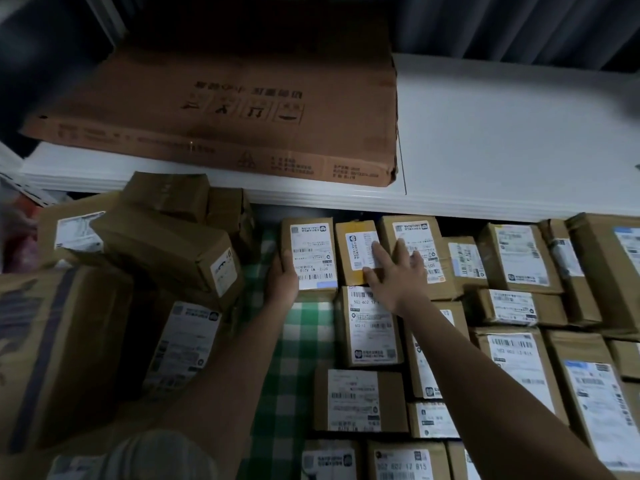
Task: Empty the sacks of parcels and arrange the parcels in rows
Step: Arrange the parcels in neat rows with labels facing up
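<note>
My left hand (283,276) grips the end box (309,252) in the far row; my right hand (394,271) lies flat, fingers straight, on the neighbouring boxes (360,251). Rows right mostly laid; unsorted pile (166,244) left remains.
</note>
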